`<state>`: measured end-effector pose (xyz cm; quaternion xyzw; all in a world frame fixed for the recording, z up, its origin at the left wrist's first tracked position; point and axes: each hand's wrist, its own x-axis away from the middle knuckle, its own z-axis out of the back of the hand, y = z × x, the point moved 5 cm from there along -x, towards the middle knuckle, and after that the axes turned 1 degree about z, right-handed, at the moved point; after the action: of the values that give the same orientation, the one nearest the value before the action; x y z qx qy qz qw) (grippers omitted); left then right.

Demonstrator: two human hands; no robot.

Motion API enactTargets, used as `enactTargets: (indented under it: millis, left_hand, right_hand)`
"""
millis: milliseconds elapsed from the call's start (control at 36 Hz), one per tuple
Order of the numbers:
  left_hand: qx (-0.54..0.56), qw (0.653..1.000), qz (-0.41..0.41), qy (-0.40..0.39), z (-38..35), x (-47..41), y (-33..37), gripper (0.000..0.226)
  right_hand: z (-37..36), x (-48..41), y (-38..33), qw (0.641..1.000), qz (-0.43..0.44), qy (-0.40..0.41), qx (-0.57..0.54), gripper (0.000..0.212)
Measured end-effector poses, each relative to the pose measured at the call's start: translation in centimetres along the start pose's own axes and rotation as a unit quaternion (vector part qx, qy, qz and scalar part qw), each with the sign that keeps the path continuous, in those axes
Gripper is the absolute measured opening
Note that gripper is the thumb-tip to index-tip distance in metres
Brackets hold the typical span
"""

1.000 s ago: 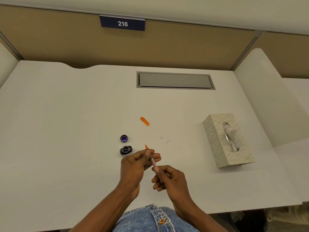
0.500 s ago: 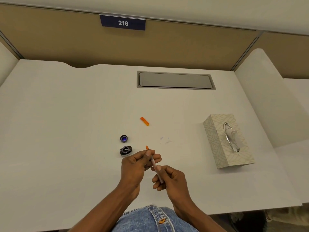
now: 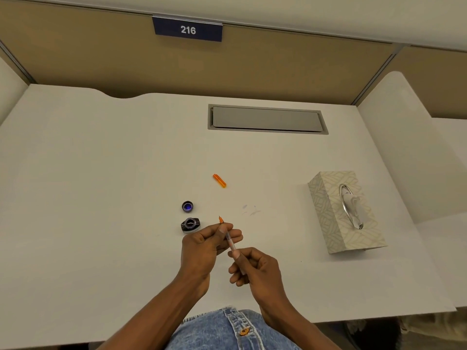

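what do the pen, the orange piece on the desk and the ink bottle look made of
The pen looks like clear, slightly glossy plastic: its thin tube is see-through, its tip orange. The orange piece seems translucent plastic; light glows through it. The ink bottle is probably glass, dark and shiny with glints on its rim, though plastic is possible.

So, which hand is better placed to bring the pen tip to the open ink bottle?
Left, probably. The left hand holds the pen close to its orange tip, and the ink bottle stands right beside that hand. The right hand pinches the rear end, farther from the bottle.
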<state>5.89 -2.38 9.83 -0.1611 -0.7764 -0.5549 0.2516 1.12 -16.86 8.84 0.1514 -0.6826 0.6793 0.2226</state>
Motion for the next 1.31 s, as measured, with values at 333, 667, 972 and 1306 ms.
enactTargets:
  millis: [333, 667, 972, 1306]
  left_hand:
    - [0.008, 1.000, 0.000, 0.007, 0.4, -0.5, 0.5, 0.020]
    - [0.043, 0.998, -0.018, 0.029, 1.5, -1.7, 2.6, 0.020]
    - [0.058, 0.997, -0.023, 0.047, 2.8, -2.1, 3.4, 0.022]
    - [-0.005, 0.999, -0.021, 0.032, 2.1, -1.4, 1.6, 0.017]
  right_hand:
    - [0.8, 0.0, 0.6, 1.000, -0.004, 0.002, 0.009, 0.016]
    - [2.3, -0.3, 1.2, 1.000, -0.003, -0.014, 0.015, 0.011]
    - [4.1, -2.0, 1.3, 0.993, 0.043, 0.064, 0.085, 0.004]
    - [6.6, -7.4, 1.5, 0.975, 0.066, 0.173, 0.124, 0.004]
